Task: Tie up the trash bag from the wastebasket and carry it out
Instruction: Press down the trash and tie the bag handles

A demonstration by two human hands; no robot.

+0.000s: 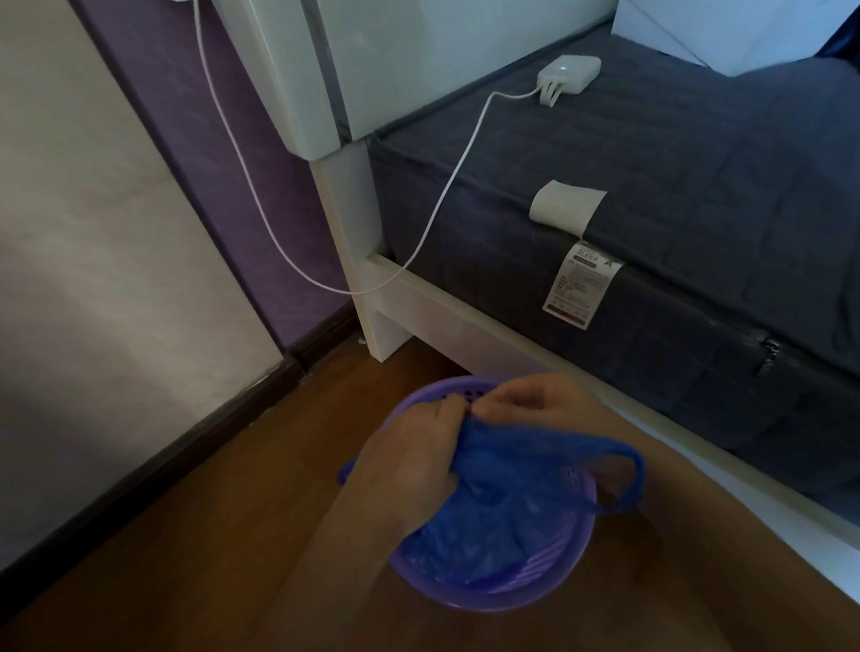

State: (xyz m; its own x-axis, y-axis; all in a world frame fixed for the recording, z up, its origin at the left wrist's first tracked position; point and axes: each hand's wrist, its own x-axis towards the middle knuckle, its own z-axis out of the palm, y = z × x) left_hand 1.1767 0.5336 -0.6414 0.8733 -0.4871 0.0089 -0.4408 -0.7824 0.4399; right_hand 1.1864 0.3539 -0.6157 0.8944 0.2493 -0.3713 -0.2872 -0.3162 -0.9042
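Observation:
A purple plastic wastebasket (492, 596) stands on the wooden floor beside the bed. Inside it sits a blue trash bag (483, 531), its top gathered upward above the rim. My left hand (412, 459) grips the bunched top of the bag. My right hand (530, 400) pinches the same bunched plastic, fingertips touching those of the left hand. One blue bag handle (626, 475) loops out loose to the right, over the basket's rim. The bag's contents are hidden.
A white bed frame (468, 318) with a dark blue mattress (688, 195) runs along the right. A white charger (569, 74) lies on the mattress, its cable (268, 220) hanging down to the left. A wall with dark baseboard (138, 478) borders the left.

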